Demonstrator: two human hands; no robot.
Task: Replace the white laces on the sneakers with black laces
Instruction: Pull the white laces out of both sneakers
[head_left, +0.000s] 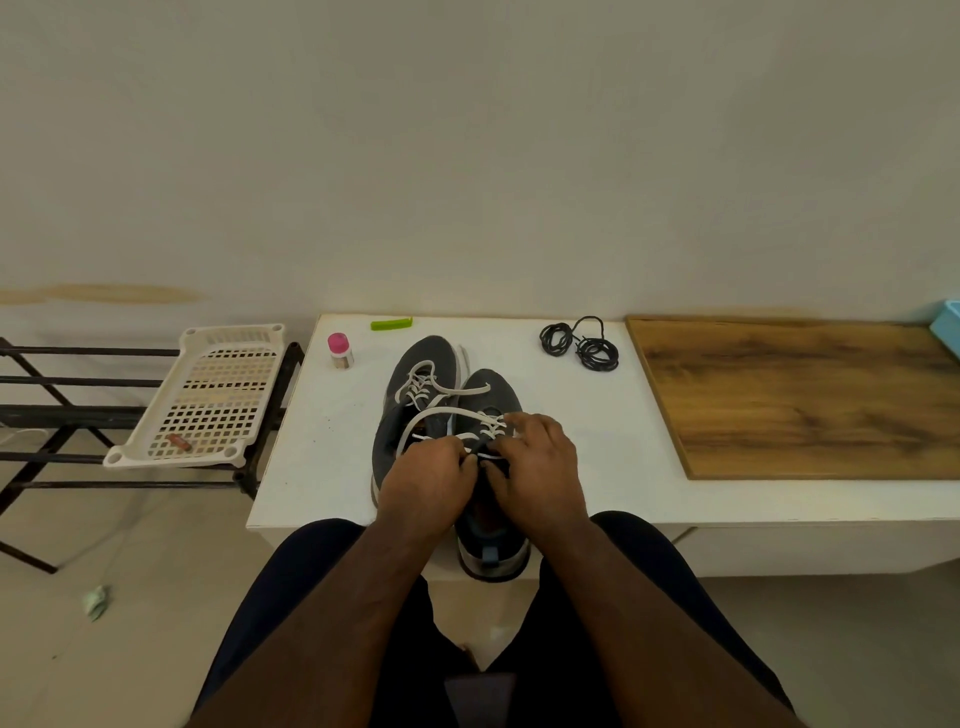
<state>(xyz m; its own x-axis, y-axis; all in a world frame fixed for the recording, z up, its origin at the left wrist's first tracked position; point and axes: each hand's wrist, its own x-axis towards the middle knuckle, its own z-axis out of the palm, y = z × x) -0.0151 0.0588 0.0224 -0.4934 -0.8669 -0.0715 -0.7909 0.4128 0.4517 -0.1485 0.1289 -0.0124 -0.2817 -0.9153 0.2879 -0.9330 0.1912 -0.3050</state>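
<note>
Two grey sneakers lie side by side on the white table (597, 431), toes pointing away from me. The left sneaker (421, 374) has a loosened white lace (423, 387). On the right sneaker (491, 395) my left hand (423, 483) pinches the white lace (452, 413), which loops out to the left. My right hand (540, 462) rests on the tongue area with curled fingers at the lace crossings. Two coiled black laces (579, 345) lie at the back of the table, apart from the shoes.
A pink-capped small bottle (340, 352) and a green clip (391, 323) sit at the table's back left. A wooden board (805, 395) covers the right part. A white perforated tray (213, 395) rests on a black metal rack (62, 410) to the left.
</note>
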